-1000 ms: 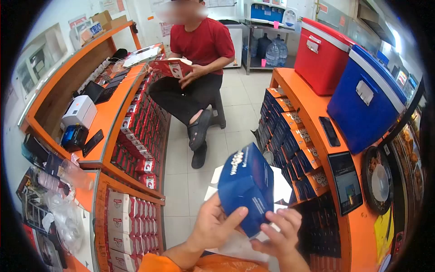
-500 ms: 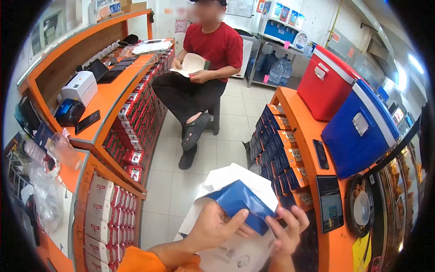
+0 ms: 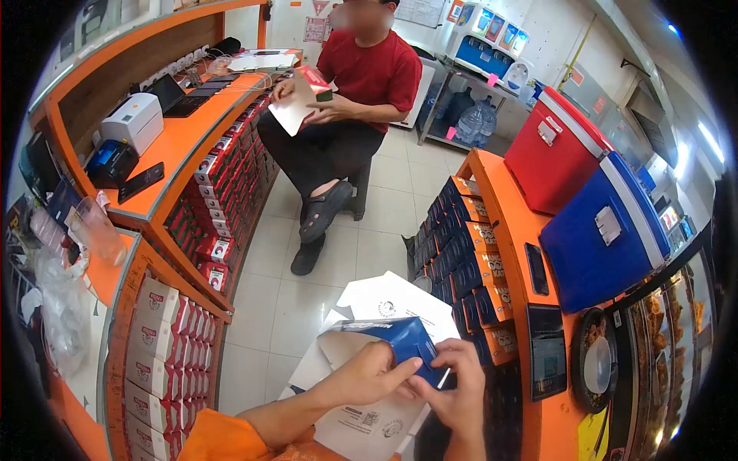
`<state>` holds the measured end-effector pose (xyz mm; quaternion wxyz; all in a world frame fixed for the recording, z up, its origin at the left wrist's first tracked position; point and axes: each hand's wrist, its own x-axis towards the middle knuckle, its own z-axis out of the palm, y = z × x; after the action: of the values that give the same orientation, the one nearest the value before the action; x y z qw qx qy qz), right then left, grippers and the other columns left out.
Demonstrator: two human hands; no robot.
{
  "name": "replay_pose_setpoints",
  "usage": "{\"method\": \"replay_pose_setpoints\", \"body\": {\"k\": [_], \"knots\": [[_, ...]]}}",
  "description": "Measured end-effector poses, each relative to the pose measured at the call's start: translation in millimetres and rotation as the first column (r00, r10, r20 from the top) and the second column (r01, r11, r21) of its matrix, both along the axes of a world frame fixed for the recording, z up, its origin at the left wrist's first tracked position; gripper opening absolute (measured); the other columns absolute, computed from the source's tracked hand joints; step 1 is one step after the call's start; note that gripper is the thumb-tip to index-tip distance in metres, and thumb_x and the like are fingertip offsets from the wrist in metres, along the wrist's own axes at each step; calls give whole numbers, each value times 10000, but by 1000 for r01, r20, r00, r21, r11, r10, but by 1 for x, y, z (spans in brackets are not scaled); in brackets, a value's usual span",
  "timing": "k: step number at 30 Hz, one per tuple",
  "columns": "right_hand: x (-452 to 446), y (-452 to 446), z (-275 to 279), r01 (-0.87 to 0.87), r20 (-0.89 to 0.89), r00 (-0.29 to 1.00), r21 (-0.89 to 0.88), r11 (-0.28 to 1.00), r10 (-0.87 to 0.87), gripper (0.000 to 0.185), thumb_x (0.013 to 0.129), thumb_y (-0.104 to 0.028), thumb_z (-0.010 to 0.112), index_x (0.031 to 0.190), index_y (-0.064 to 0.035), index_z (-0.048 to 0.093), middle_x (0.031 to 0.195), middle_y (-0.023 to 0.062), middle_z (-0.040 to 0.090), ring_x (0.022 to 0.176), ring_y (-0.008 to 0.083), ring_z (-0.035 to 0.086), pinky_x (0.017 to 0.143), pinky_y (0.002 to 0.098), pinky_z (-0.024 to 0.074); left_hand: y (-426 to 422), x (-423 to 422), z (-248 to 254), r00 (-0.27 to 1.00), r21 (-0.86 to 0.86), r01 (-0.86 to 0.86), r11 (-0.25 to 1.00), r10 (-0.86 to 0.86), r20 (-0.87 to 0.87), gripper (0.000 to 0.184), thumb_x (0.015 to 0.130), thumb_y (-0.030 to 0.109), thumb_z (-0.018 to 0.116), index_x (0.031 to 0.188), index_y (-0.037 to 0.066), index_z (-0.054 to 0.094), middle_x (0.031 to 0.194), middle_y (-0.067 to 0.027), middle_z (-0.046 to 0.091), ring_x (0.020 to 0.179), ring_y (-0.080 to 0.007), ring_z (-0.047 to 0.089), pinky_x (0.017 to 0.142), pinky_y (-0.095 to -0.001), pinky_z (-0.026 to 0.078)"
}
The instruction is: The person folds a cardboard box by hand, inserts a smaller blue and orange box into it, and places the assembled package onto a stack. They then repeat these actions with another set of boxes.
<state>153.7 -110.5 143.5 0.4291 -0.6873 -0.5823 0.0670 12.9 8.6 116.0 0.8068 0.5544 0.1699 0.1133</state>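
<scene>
A blue carton (image 3: 407,335) with a pale inside is partly folded above my lap. My left hand (image 3: 377,374) grips it from the left, with the thumb on the blue panel and the other fingers partly hidden inside. My right hand (image 3: 457,382) pinches the carton's right edge between thumb and fingers. Beneath and behind it lie flat white cardboard sheets (image 3: 392,296) with small printed logos, reaching down over my lap.
Facing me, a seated person in a red shirt (image 3: 373,73) holds a red and white carton (image 3: 296,107). Shelves of blue and orange cartons (image 3: 469,253) stand right, red and white ones (image 3: 157,338) left. A red cooler (image 3: 550,154) and a blue cooler (image 3: 603,238) sit on the right counter.
The blue carton has tilted and come lower, and its pale inside now shows. My right hand's fingers have closed on its edge. The other person's carton has changed shape. The view has shifted.
</scene>
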Motion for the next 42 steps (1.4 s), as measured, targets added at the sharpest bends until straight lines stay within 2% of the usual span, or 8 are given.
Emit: {"method": "replay_pose_setpoints", "body": {"k": [7,12,21,26,31,34,38,42], "knots": [[7,13,-24,295,-700,714,306,905,3,408,691,-13,813,996,0,542,1059,154,589,1030,208,603,883,324,495,10,19,-7,978,18,-87,996,82,192,300,960,101,567,1189,-78,490,1028,-138,658,882,-185,695,753,-282,584],[24,-18,-25,-138,71,988,-19,990,139,570,560,-103,836,1099,-43,661,1152,135,544,1140,355,515,951,445,431,11,35,-42,965,123,-212,969,188,182,301,929,88,616,1201,-9,533,1032,-86,642,920,-175,668,829,-300,542],[39,-14,4,-323,18,938,-321,890,347,890,560,-262,882,1364,-158,517,1210,202,522,1060,403,560,897,429,477,-23,20,-58,998,675,-2,738,-38,45,341,889,272,660,1128,32,621,989,-139,663,898,-256,647,799,-385,504],[41,-37,-17,-270,-279,936,-171,948,216,734,730,-306,826,1377,-186,500,1081,125,599,964,308,614,836,398,498,3,-39,-22,968,-153,219,964,-234,-87,556,878,248,676,1367,57,496,1309,-161,558,1183,-241,553,1018,-333,422],[58,-54,-47,-22,-380,917,250,968,119,575,781,-244,807,1271,-65,564,1021,78,649,960,182,621,809,327,511,29,-64,68,902,755,416,507,-337,-271,616,881,250,645,1425,74,415,1332,-171,515,1199,-230,533,1025,-353,421],[46,-42,-62,250,-917,284,353,901,280,281,841,-178,760,1012,-19,603,1017,84,641,920,119,617,776,274,530,21,-63,65,958,790,267,552,-245,-152,658,858,268,657,1429,64,401,1324,-179,514,1192,-236,536,1020,-357,427],[23,-12,-68,-376,-937,345,-94,922,46,236,923,-230,661,1042,-34,609,1038,96,645,897,174,640,740,311,523,-10,-42,45,996,711,67,700,-84,-12,716,827,292,673,1435,50,383,1313,-191,511,1182,-244,541,1013,-361,435],[-9,18,-78,204,-557,828,201,958,-59,286,968,-205,549,1220,-79,598,1276,174,527,1112,310,548,920,393,430,-41,-11,17,993,463,-113,879,92,68,774,796,316,690,1440,37,364,1302,-202,509,1173,-252,546,1006,-366,443]]}}
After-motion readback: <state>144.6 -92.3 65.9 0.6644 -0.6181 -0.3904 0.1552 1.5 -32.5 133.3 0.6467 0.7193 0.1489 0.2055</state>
